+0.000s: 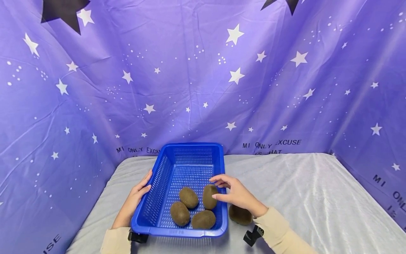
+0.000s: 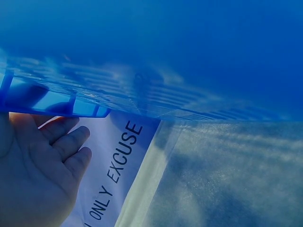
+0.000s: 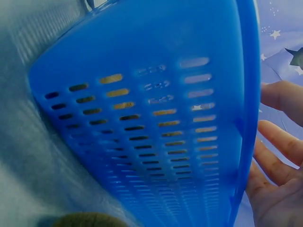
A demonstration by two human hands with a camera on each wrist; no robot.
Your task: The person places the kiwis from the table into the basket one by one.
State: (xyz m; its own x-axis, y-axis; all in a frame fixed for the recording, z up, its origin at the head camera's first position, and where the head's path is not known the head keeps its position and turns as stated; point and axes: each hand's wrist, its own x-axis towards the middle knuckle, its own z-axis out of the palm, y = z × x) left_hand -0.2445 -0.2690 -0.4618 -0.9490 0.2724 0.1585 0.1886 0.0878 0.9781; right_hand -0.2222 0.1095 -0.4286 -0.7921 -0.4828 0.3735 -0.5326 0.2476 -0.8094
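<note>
A blue plastic basket [image 1: 177, 231] with slotted walls stands on the cloth, several brown kiwis inside it. My left hand [image 1: 138, 192] rests against the basket's left side; in the left wrist view its fingers [image 2: 71, 144] lie extended by the rim. Reaching over the right rim, my right hand [image 1: 236, 192] has its fingers spread loosely, thumb and fingertips close to the upright kiwi [image 1: 208, 198]. Contact with that kiwi cannot be told. Nearby in the basket lie one kiwi [image 1: 188, 197], another kiwi [image 1: 180, 213] and a front kiwi [image 1: 203, 219].
Outside the basket, an extra kiwi [image 1: 240, 214] sits on the cloth beneath my right wrist, partly hidden. A pale grey cloth [image 1: 301, 197] covers the table. Purple star-printed curtains [image 1: 190, 77] hang behind and at both sides.
</note>
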